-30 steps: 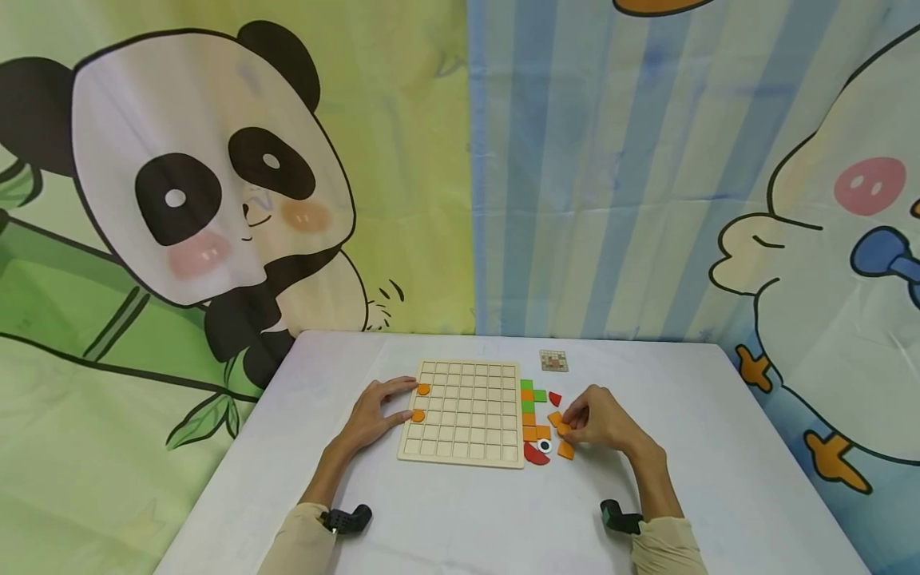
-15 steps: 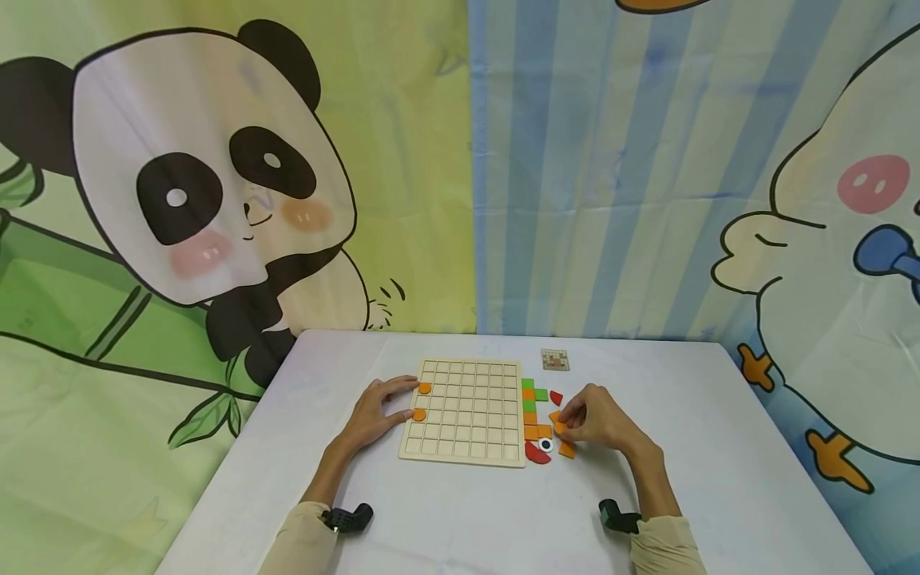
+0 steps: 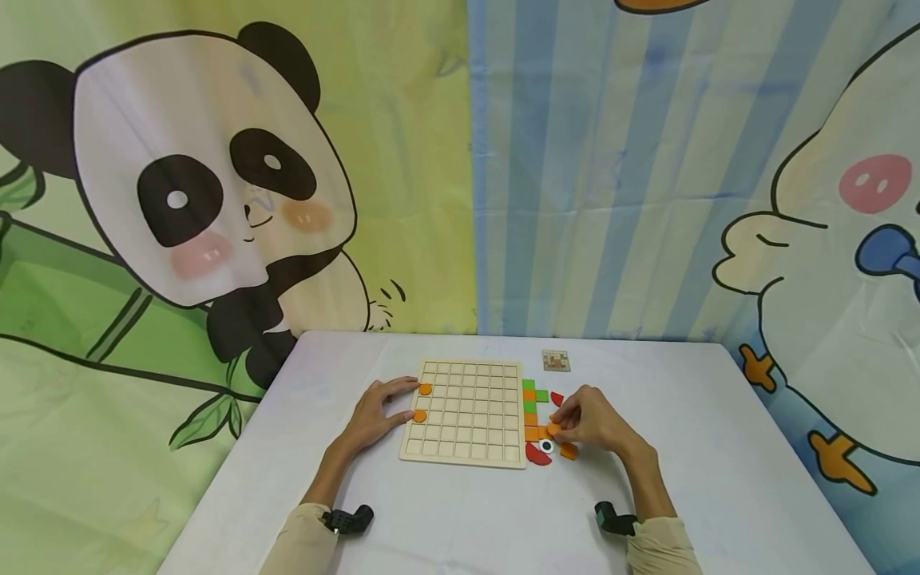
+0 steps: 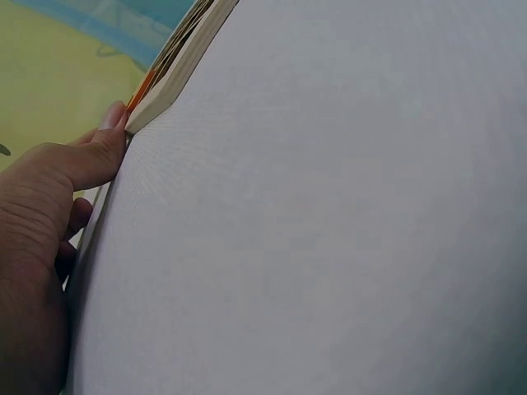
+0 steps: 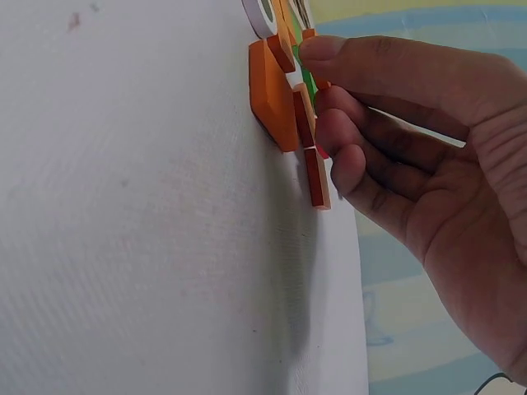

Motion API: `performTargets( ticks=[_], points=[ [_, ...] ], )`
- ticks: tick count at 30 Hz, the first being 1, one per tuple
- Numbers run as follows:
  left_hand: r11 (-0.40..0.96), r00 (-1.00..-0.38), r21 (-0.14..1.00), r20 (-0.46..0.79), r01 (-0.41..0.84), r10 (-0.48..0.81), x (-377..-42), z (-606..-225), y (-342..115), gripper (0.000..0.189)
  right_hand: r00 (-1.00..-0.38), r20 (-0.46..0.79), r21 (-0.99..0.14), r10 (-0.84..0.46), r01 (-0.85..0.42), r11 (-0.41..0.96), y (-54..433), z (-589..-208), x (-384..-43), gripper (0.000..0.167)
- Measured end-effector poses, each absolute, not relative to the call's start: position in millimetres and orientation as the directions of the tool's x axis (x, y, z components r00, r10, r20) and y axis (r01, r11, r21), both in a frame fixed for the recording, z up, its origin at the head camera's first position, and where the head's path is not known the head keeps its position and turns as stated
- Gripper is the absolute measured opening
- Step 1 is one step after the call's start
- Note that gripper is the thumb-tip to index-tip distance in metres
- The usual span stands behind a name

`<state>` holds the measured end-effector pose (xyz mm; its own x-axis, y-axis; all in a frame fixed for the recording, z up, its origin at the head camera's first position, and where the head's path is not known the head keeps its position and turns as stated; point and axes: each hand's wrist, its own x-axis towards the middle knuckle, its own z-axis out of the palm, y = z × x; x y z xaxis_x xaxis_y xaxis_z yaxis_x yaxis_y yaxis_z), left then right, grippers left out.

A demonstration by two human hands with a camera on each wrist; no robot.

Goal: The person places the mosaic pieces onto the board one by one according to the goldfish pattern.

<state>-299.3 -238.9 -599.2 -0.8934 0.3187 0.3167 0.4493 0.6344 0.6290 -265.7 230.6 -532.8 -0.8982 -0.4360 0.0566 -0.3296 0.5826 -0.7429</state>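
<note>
A pale wooden grid board point(image 3: 463, 411) lies on the table, with two orange discs point(image 3: 426, 390) in cells near its left edge. My left hand point(image 3: 370, 415) rests against that edge, thumb and forefinger spread apart; in the left wrist view the thumb touches the board's rim point(image 4: 169, 90). Between thumb and fingertips, my right hand point(image 3: 595, 419) pinches an orange disc point(image 3: 553, 429) just above the loose pieces right of the board. Below the hand lies an orange piece point(image 3: 568, 451), seen as a thick block in the right wrist view.
Green squares point(image 3: 542, 395) and orange squares point(image 3: 530, 419) line the board's right side. Around them lie a red half-round piece point(image 3: 537, 455), a white eye disc point(image 3: 546, 446) and a small red piece point(image 3: 557, 398). A patterned card point(image 3: 556, 361) lies farther back.
My right hand has shifted slightly left, carrying the orange disc from the loose orange pieces toward the row of squares. The left hand stays put on the board.
</note>
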Motion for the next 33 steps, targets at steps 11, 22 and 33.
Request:
performTargets(
  ticks=[11,22,33],
  points=[
    [0.623,-0.882,0.625,0.341,0.471,0.325,-298,-598,-237,0.057,-0.901,0.053,-0.74,-0.431,-0.325,0.589,226,-531,-266,0.018],
    [0.632,-0.895,0.633,0.314,0.446,0.317,-299,-598,-239,0.058,-0.884,0.057,-0.746,-0.463,-0.346,0.569,212,-531,-273,0.016],
    [0.635,-0.882,0.612,0.342,0.471,0.324,-300,-601,-239,0.057,-0.883,0.069,-0.753,-0.465,-0.352,0.556,201,-533,-273,0.018]
  ],
)
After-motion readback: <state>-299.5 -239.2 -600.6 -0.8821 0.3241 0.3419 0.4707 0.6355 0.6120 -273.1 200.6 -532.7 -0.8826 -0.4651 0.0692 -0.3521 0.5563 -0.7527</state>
